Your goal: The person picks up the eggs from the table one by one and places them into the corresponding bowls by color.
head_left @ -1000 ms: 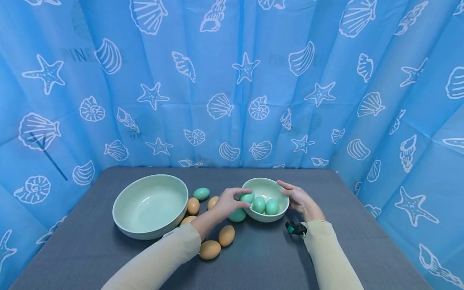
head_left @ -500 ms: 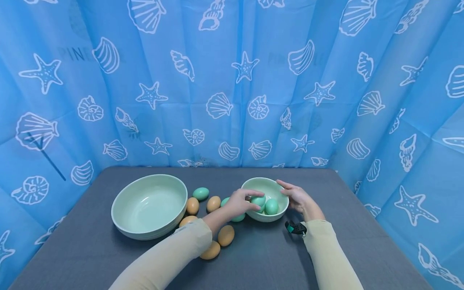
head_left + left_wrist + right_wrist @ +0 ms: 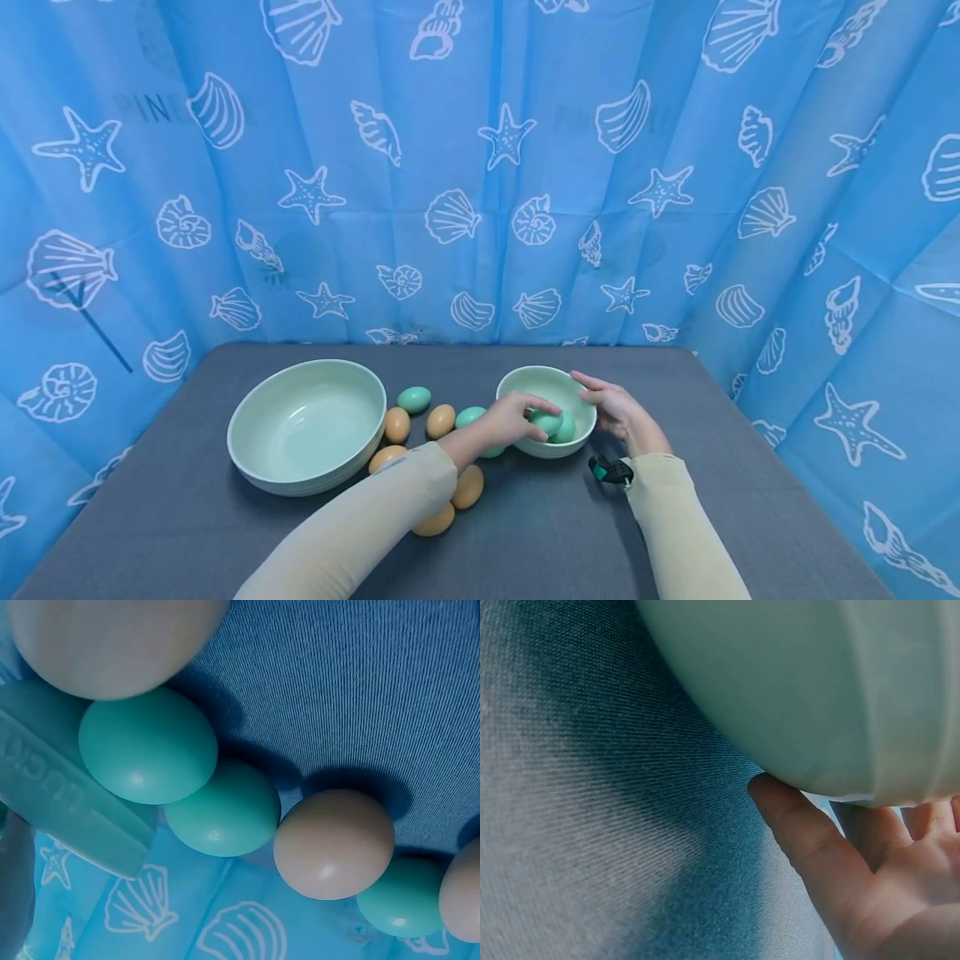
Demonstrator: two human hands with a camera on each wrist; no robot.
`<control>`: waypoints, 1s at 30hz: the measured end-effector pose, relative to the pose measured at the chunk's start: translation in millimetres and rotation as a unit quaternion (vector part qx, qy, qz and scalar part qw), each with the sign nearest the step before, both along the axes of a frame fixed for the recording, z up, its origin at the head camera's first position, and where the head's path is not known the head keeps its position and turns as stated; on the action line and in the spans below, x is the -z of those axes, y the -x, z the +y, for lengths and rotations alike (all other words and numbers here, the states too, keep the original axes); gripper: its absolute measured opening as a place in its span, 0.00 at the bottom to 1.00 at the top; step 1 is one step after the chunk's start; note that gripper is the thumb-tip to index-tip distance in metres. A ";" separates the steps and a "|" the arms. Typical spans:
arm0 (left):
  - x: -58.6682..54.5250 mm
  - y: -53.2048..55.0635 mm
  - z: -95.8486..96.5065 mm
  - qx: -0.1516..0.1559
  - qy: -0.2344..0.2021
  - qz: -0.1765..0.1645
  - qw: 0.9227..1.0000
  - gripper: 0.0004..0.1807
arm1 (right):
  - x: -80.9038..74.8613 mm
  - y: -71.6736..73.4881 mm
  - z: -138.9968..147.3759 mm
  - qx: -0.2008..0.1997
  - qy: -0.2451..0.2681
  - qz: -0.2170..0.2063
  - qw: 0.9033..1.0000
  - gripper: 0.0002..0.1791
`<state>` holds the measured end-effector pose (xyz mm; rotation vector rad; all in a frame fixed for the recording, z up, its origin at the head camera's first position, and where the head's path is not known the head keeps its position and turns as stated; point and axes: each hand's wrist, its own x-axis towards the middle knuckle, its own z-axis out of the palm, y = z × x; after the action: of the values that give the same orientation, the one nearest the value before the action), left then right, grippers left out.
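My left hand (image 3: 512,417) reaches over the near-left rim of a small pale green bowl (image 3: 540,379). Between its thumb and fingers it pinches a green egg (image 3: 548,422) low inside the bowl. Another green egg (image 3: 567,432) lies against it on the right, partly covered. On the bowl's right side, my right hand (image 3: 618,412) holds the rim and wall; in the right wrist view a finger (image 3: 802,832) touches the bowl's underside (image 3: 780,690). Just left of the small bowl, green eggs (image 3: 150,746) and a brown egg (image 3: 334,844) lie on the cloth.
A larger pale green bowl (image 3: 307,433) stands at the left with nothing in it. Several brown eggs (image 3: 468,487) and green eggs (image 3: 414,400) lie between the bowls, some under my left forearm. A dark grey cloth (image 3: 555,533) covers the table; a shell-patterned blue curtain (image 3: 480,167) hangs behind.
My left hand has moved right and down into the small bowl with the green egg, now covering part of the eggs there. The right hand stays at the bowl.
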<state>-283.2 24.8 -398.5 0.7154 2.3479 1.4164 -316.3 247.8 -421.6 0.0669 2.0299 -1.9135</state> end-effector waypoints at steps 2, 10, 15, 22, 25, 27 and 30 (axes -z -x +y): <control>0.0 2.5 2.2 0.010 0.015 0.006 1.000 0.19 | 0.4 0.4 0.5 0.003 0.001 -0.002 1.000 0.30; 0.5 10.1 10.6 0.070 0.064 0.024 0.995 0.19 | 2.9 4.2 1.1 0.000 0.003 -0.005 1.000 0.29; -0.5 14.4 14.5 0.088 0.076 -0.004 0.993 0.19 | 4.4 5.8 2.6 0.005 0.002 -0.005 1.000 0.29; -5.4 17.4 10.9 0.122 0.101 -0.021 0.987 0.21 | 3.7 4.7 2.5 0.004 0.005 -0.002 1.000 0.29; -5.8 17.5 11.4 0.123 0.116 -0.019 0.985 0.21 | 2.4 3.8 2.1 0.005 0.005 -0.002 1.000 0.28; -5.4 17.3 12.6 0.123 0.129 -0.014 0.984 0.22 | 1.3 3.1 1.9 0.005 0.006 -0.002 1.000 0.28; -4.7 17.4 14.1 0.125 0.147 0.001 0.981 0.21 | 0.4 2.0 1.8 0.007 0.003 -0.004 1.000 0.28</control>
<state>-300.6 38.9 -393.8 0.8862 2.3020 0.9397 -318.3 249.6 -422.1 0.0870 2.0228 -1.9254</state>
